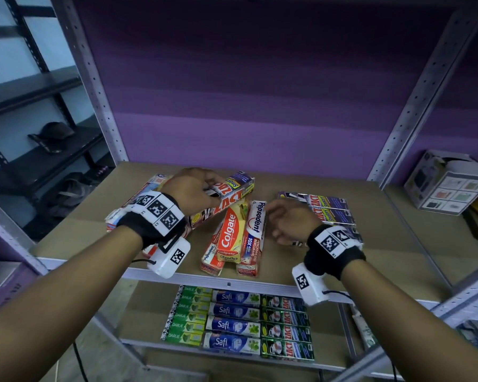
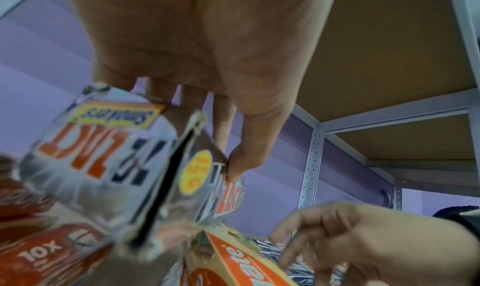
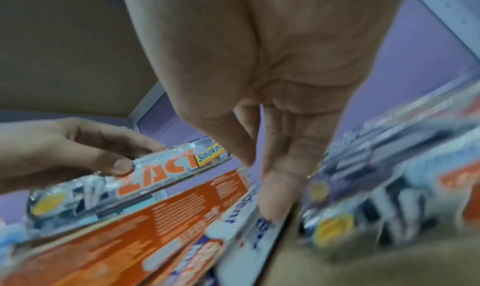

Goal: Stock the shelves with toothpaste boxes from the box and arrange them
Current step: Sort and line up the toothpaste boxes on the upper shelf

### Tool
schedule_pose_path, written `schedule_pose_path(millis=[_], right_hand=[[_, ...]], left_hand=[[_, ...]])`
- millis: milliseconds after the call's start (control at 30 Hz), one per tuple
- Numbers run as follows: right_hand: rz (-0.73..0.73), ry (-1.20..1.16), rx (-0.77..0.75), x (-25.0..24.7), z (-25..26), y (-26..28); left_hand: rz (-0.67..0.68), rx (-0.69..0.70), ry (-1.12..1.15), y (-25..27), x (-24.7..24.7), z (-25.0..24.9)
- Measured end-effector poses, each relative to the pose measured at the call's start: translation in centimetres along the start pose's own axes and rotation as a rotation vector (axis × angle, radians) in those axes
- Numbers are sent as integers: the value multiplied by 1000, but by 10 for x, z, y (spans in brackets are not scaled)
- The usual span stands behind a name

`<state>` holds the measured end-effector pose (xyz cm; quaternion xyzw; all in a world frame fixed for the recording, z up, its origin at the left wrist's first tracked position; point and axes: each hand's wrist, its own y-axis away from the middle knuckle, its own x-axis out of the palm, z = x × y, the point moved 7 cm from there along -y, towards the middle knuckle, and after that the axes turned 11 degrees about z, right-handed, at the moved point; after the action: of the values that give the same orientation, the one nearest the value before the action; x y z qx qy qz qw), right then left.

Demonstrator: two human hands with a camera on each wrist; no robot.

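A loose pile of toothpaste boxes lies on the brown shelf (image 1: 301,260). My left hand (image 1: 193,188) grips a silver Zact box (image 1: 233,186) at the top of the pile; the left wrist view shows the thumb (image 2: 236,165) pinching the Zact box (image 2: 109,167). A red Colgate box (image 1: 231,232) and a Pepsodent box (image 1: 255,227) lean in the middle. My right hand (image 1: 287,221) hovers between the Pepsodent box and a neat row of Zact boxes (image 1: 326,208), fingers straight and holding nothing; one fingertip (image 3: 275,206) sits by the Pepsodent box (image 3: 241,224).
The lower shelf holds tidy rows of green Darlie (image 1: 188,318), blue Safi (image 1: 232,321) and dark Zact boxes (image 1: 286,326). Perforated metal posts (image 1: 414,100) frame the bay against a purple back wall. A white carton (image 1: 447,183) stands on the neighbouring shelf at the right.
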<state>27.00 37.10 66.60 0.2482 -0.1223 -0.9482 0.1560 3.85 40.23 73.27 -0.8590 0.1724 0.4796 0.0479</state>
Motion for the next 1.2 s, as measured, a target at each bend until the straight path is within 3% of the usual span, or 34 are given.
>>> schedule_pose_path(millis=[67,100,267,500,867,1200], right_hand=[[-228,292,-217,-27,22,11],[-269,380,-295,-34,30,16],[-214,609,-381,-59,44,31],[-64,834,-239,-84,15,58],[-25,633,-129,-108,-66,123],[-6,618,-26,-101,-108,139]], left_hand=[[26,50,-5,0,2,-11],[37,78,-12,0,2,-18],[102,228,-108,5,10,-63],[226,375,-67,8,49,-113],[370,493,-125,8,135,-162],[466,508,-153,11,183,-168]])
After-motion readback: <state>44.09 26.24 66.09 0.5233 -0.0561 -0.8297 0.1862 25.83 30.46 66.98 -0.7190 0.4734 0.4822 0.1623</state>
